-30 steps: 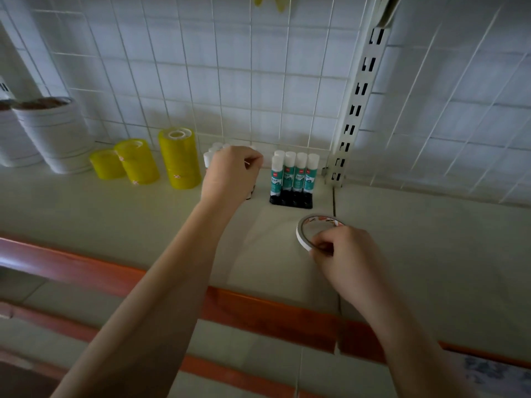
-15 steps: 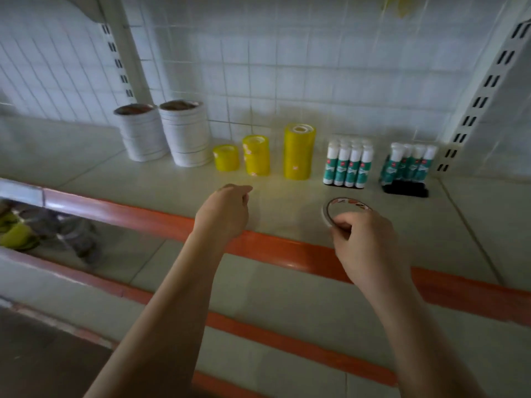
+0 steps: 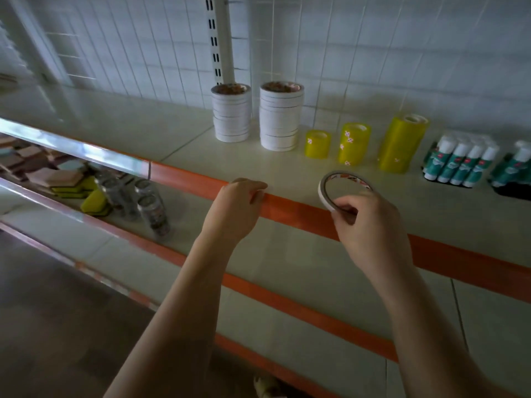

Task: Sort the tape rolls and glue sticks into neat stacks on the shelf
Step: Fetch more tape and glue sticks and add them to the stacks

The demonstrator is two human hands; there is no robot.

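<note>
**shelfwatcher:** White gridded back wall, pale shelf with an orange front edge, more shelves of the same kind below. Nearest to the camera are two bare forearms reaching in. The left hand is over the orange edge, fingers loosely curled, nothing in it. Whether it actually touches the edge I can't tell.

**tapehoarder:** And the right one?

**shelfwatcher:** The right hand has a thin white tape roll, tilted up on edge. The grip is a pinch on the roll's near rim, fingers curled round it, and the roll sits just above the front part of the shelf.

**tapehoarder:** What's already lined up behind it?

**shelfwatcher:** Going back: on the right, a block of glue sticks with white caps and teal labels, standing upright and packed together, and a second glue stick group cut off by the frame edge, on something black. Left of those, three yellow tape stacks in a row, short, medium, tall from left to right. Further back near the wall, two white tape stacks side by side, close but apart, by a slotted upright.

**tapehoarder:** Anything on the lower shelf?

**shelfwatcher:** Off to the left, some sponges and clear jars, pretty blurry.
</note>
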